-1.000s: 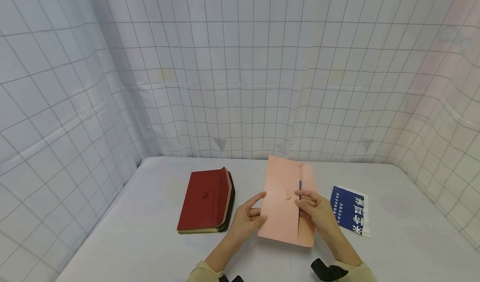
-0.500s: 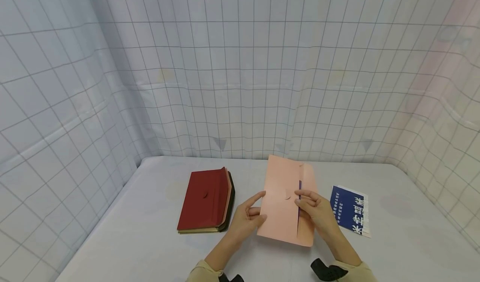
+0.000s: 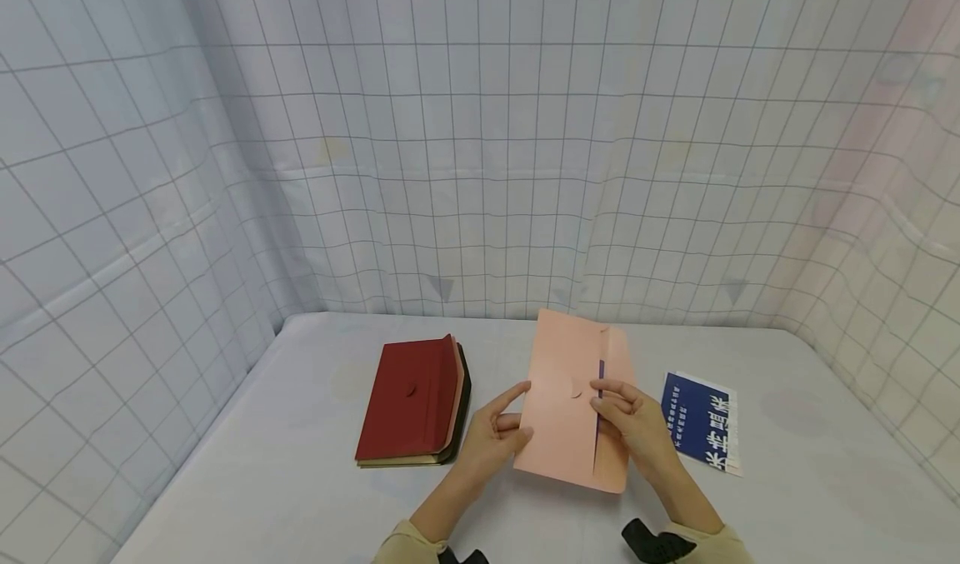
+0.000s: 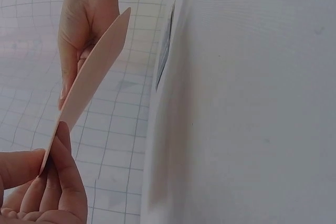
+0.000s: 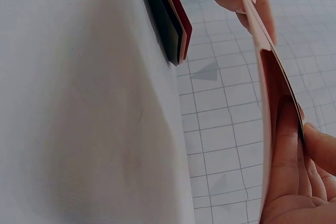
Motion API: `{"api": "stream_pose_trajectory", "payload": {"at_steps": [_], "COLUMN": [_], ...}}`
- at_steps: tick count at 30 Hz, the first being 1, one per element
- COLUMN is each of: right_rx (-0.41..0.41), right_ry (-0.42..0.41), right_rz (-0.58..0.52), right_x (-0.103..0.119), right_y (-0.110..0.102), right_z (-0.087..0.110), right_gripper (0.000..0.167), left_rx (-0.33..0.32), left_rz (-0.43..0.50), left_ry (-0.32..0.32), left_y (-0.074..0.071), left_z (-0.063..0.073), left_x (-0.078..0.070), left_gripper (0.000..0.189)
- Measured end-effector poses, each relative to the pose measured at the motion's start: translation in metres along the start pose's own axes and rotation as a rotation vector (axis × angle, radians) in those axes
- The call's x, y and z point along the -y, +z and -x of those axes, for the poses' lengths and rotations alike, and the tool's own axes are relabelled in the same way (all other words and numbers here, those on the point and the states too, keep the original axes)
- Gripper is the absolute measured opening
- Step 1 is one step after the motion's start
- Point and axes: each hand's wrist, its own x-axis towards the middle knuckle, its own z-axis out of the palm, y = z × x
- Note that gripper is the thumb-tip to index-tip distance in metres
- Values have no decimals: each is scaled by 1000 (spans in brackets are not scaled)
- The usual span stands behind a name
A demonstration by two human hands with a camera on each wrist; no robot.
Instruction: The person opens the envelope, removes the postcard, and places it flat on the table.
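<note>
A pale pink paper folder (image 3: 558, 422) with a small curved tab slot is held up over the table, between both hands. My left hand (image 3: 491, 431) pinches its left edge, thumb on the near face and fingers behind, as the left wrist view shows. At the right side, my right hand (image 3: 633, 422) grips the folder beside a long slit where a dark blue strip (image 3: 602, 370) shows. In the right wrist view, the fingers (image 5: 287, 145) reach into the gap between the layers, and the thumb presses from outside.
To the left lies a stack with a red cover (image 3: 405, 401) on top and dark edges below. A blue-and-white printed sheet or booklet (image 3: 697, 422) lies at the right. Grid-patterned curtains (image 3: 480, 131) enclose the white table (image 3: 300, 481) at the back and sides.
</note>
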Motion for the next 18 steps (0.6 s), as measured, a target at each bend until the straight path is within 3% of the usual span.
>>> {"api": "stream_pose_trajectory", "payload": {"at_steps": [10,18], "right_rx": [-36,-177], "right_ry": [-26,-11], "right_rz": [-45,-77], "right_x": [-3,-3], "right_y": [3,12], "right_z": [-1,1], "right_gripper": [34,26], "left_rx": [-42,-89], "left_rz": [-2,4], "left_ry": [-3,22], "left_y": [2,6], "left_z": [-1,0], "left_x": [-1,3], "left_gripper": [62,60]}}
